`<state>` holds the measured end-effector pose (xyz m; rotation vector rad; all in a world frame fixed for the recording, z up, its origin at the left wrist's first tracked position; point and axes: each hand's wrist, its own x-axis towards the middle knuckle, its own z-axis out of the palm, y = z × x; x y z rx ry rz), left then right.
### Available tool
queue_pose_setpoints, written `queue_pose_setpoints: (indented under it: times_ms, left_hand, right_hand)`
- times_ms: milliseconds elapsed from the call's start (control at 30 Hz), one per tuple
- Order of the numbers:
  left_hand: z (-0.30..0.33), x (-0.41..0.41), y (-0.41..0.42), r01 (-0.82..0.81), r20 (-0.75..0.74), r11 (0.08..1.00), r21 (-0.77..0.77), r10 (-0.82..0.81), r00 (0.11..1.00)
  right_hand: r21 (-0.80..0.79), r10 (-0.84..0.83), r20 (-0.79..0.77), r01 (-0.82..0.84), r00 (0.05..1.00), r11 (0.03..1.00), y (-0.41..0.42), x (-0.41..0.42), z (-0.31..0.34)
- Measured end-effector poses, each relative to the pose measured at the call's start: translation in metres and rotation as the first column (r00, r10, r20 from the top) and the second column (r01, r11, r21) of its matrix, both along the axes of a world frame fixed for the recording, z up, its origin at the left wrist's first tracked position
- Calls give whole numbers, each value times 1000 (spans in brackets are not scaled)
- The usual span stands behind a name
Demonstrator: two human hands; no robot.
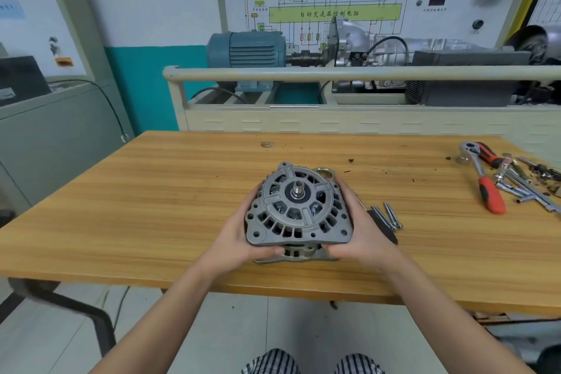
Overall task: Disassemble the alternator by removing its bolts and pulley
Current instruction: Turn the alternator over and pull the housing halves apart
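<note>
A grey cast alternator [296, 209] stands on the wooden table [151, 206], its front housing facing up with a bare shaft end in the middle and no pulley on it. My left hand [239, 240] grips its left side, thumb curled under the front cover's edge. My right hand [361, 228] grips the right side the same way. The front cover looks slightly raised off the body below. Several long bolts [388, 217] lie loose on the table just right of my right hand. A dark flat object [387, 232] lies partly hidden behind that hand.
A red-handled ratchet [482, 182], a second ratchet and other chrome tools [522, 182] lie at the table's right end. A beige training bench [334, 118] with a blue motor and gearbox stands behind the table. A grey cabinet [45, 136] is at left.
</note>
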<state>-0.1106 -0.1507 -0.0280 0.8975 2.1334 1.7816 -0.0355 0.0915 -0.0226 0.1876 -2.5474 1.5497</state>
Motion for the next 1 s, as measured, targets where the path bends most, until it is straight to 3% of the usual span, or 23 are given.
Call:
queue_pose_setpoints:
  times_ms: [700,900,1000]
  left_hand:
    - [21,-31,14,156,214,975,158,-188,959]
    - [31,-38,31,35,236,980,198,-82,968]
    - [34,-40,39,-21,190,992,122,-3,982]
  right_hand:
    - [-215,-166,-5,161,986,963,-12,-9,-9]
    - [-297,-192,73,205,979,933,-6,-13,-9]
    - [-322,-208,113,233,972,918,-5,-15,-11]
